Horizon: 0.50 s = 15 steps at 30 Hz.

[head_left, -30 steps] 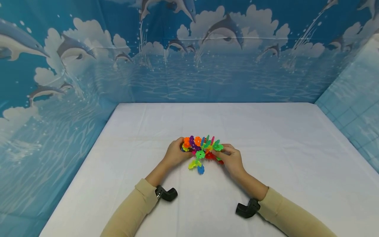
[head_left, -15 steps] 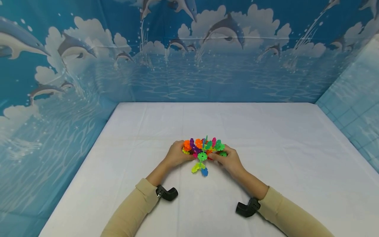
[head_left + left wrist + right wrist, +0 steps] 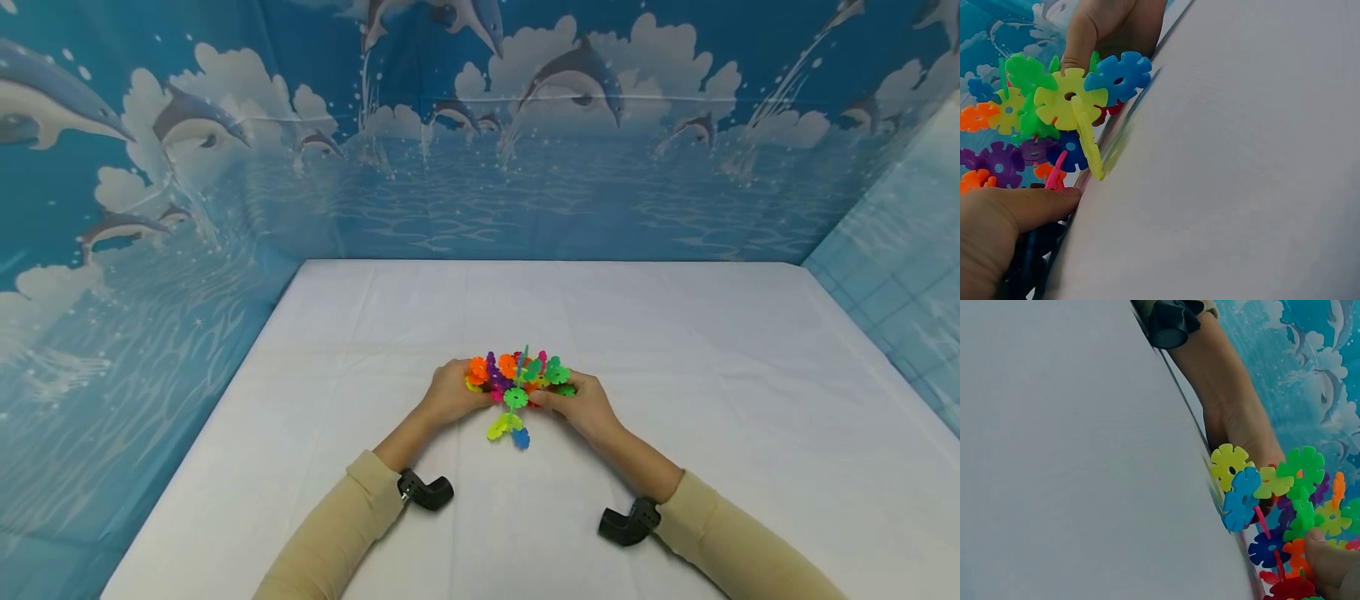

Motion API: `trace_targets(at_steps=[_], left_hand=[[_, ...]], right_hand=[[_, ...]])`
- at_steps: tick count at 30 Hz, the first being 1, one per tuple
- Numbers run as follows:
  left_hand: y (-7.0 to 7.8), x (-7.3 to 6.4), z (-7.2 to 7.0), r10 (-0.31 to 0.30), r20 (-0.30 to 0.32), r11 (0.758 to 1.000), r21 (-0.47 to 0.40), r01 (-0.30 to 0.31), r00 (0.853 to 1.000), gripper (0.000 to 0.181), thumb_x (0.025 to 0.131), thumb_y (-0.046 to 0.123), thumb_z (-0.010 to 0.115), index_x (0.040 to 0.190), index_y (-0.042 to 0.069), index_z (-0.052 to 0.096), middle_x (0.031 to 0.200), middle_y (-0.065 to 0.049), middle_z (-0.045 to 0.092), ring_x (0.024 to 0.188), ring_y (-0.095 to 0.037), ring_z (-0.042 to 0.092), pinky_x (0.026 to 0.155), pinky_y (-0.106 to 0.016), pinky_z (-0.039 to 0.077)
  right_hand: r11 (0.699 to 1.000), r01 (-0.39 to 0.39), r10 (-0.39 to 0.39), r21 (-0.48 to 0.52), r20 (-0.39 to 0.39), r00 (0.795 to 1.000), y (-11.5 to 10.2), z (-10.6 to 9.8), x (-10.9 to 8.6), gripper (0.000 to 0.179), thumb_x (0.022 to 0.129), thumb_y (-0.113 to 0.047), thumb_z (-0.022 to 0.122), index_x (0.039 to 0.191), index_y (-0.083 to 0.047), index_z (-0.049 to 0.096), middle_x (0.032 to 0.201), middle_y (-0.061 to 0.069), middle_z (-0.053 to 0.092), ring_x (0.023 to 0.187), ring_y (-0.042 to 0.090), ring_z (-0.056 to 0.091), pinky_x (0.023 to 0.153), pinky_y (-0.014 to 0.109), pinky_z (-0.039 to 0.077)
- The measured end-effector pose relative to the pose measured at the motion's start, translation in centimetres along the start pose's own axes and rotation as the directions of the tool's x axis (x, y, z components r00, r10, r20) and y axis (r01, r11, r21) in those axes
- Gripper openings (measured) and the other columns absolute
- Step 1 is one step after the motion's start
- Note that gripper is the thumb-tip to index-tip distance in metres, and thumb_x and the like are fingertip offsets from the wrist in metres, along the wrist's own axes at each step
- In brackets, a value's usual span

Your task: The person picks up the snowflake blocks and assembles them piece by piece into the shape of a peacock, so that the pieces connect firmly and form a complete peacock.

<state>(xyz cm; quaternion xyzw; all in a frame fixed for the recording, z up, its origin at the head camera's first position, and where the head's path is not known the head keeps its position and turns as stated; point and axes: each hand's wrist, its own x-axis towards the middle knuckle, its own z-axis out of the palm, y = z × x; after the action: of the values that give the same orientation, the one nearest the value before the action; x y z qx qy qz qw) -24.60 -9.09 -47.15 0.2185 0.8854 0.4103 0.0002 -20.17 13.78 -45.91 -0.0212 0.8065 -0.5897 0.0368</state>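
Interlocking flower-shaped plastic discs (image 3: pixel 515 398), joined into one many-coloured cluster, sit between both hands at the middle of the white table. My left hand (image 3: pixel 450 396) grips the cluster's left side by orange, purple and pink discs. On the other side, my right hand (image 3: pixel 588 407) holds it with the thumb near a green disc. A yellow disc (image 3: pixel 1071 97) and a blue disc (image 3: pixel 1121 78) stick out toward me in the left wrist view. The right thumb (image 3: pixel 1317 544) presses by an orange disc in the right wrist view. Most fingers are hidden behind the discs.
A white cloth covers the table (image 3: pixel 675 333). Behind and at the left hangs a blue dolphin-print curtain (image 3: pixel 450 192). Black wrist cameras sit by both sleeves, one on the left wrist (image 3: pixel 429 492) and one on the right (image 3: pixel 628 523).
The cluster has turned a little, and its hanging yellow and blue discs have shifted slightly right and nearer. My right thumb has moved inward toward the front green disc. Both arms stay nearly in place.
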Motion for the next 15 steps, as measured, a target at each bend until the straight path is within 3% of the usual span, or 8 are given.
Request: trace_targets(at_steps=[6,11,15], left_hand=[[0.4,0.3,0.6,0.007,-0.050,0.997,0.081,-0.003,0.999,0.037,0.076,0.030,0.082,0.104,0.010,0.072,0.094,-0.001,0.071,0.092,-0.021,0.061,0.082,-0.041,0.040],[0.7,1.4,1.6,-0.029,-0.097,0.987,0.151,0.044,0.995,0.037,0.077,0.040,0.080,0.098,0.011,0.070,0.086,0.000,0.063,0.087,-0.020,0.054,0.077,-0.037,0.036],[0.9,2.4,2.2,-0.062,-0.137,0.980,0.182,0.087,0.989,0.038,0.077,0.041,0.080,0.093,0.009,0.067,0.085,-0.002,0.058,0.085,-0.021,0.050,0.076,-0.036,0.035]], right_hand=[[1.000,0.007,-0.008,0.019,0.048,0.999,0.1,-1.2,0.9,0.044,0.086,-0.022,0.077,0.117,0.006,0.064,0.081,0.005,0.063,0.066,0.017,0.050,0.057,0.026,0.045],[0.999,0.045,-0.044,-0.007,0.104,0.994,0.3,-3.1,2.7,0.045,0.087,-0.024,0.076,0.119,0.005,0.064,0.090,0.002,0.065,0.076,0.018,0.051,0.063,0.024,0.046],[0.999,0.050,-0.051,0.006,0.131,0.990,0.4,-4.3,4.3,0.039,0.090,-0.023,0.072,0.115,0.006,0.065,0.084,0.002,0.060,0.075,0.018,0.048,0.060,0.025,0.043]])
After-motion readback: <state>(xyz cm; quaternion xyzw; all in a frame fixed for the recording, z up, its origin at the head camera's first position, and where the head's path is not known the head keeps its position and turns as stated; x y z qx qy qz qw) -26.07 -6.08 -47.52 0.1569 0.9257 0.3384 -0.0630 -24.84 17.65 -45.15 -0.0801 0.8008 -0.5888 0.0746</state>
